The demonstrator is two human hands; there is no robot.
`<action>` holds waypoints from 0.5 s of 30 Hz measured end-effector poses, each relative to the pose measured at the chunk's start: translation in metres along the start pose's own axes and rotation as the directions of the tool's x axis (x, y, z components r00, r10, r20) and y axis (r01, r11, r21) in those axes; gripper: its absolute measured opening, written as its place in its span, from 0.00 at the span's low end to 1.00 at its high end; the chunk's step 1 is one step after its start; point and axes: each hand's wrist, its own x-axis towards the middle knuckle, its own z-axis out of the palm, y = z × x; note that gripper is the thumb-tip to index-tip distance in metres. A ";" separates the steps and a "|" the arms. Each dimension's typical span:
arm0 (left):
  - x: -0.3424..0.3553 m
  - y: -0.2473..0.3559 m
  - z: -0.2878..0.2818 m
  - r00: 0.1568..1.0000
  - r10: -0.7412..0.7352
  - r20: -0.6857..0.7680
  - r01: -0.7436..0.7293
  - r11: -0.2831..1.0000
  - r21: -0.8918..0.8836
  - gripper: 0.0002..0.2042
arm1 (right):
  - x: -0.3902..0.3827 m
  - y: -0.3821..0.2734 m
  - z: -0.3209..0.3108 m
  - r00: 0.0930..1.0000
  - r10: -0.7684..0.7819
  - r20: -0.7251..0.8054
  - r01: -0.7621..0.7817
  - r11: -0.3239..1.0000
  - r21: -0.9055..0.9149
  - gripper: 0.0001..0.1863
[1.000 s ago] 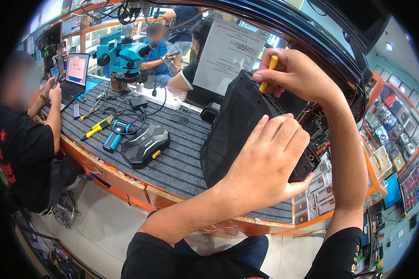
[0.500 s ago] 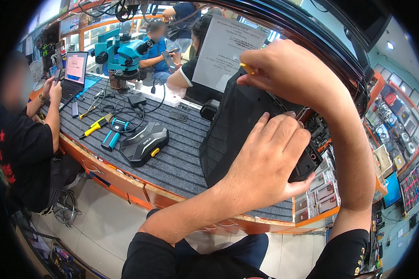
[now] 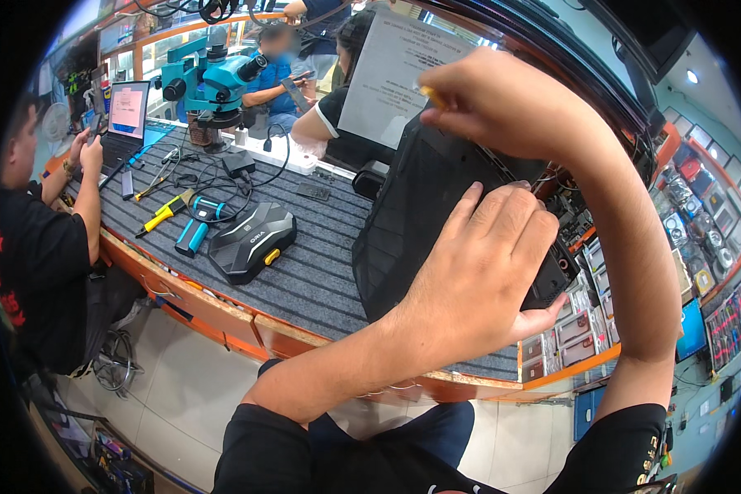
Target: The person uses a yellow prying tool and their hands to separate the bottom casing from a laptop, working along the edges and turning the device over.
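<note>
A black laptop [image 3: 424,202] is tilted up off the bench, its angular bottom cover facing left and its inner circuit parts [image 3: 570,206] showing along the right side. My left hand [image 3: 486,255] lies on the cover, fingers curled over its right edge and thumb pointing down toward the near corner. At the far end, my right hand [image 3: 502,99] is closed on a small yellow pry tool [image 3: 434,97] right at the laptop's far edge. My fingers hide most of the tool.
Left on the ribbed grey mat lie a dark tool case [image 3: 253,243], a blue-and-black tool [image 3: 193,235], a yellow-handled brush [image 3: 163,216] and cables. Behind stand a teal microscope [image 3: 218,82] and an open laptop [image 3: 126,119]. A seated person [image 3: 49,239] holds a phone at left.
The view has shifted slightly. My right hand has moved a little up and left at the laptop's far edge, still gripping the yellow tool. My left hand stays on the cover.
</note>
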 end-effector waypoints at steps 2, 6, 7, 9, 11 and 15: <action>-0.001 0.000 0.001 1.000 -0.005 0.005 0.005 1.000 0.000 0.30 | -0.010 0.005 0.002 0.989 0.146 -0.009 -0.143 0.981 0.133 0.10; 0.000 0.001 0.000 1.000 -0.009 -0.003 0.009 1.000 0.020 0.28 | -0.018 0.003 0.004 0.845 0.521 0.125 -0.504 0.693 0.516 0.13; 0.000 0.002 0.001 1.000 -0.007 -0.007 0.007 1.000 0.024 0.28 | -0.019 0.000 0.005 0.910 0.415 0.009 -0.386 0.838 0.385 0.12; 0.001 0.002 0.001 1.000 -0.010 -0.008 0.010 1.000 0.015 0.28 | -0.013 -0.007 0.003 0.982 0.180 -0.059 -0.177 0.983 0.048 0.10; 0.002 0.002 0.000 1.000 -0.014 -0.005 0.014 1.000 0.008 0.29 | -0.008 -0.012 0.011 0.988 0.118 -0.095 -0.123 0.991 -0.048 0.10; 0.002 0.002 -0.001 1.000 -0.006 -0.024 0.006 1.000 0.015 0.30 | -0.004 -0.015 0.016 0.989 0.103 -0.105 -0.115 0.986 -0.120 0.10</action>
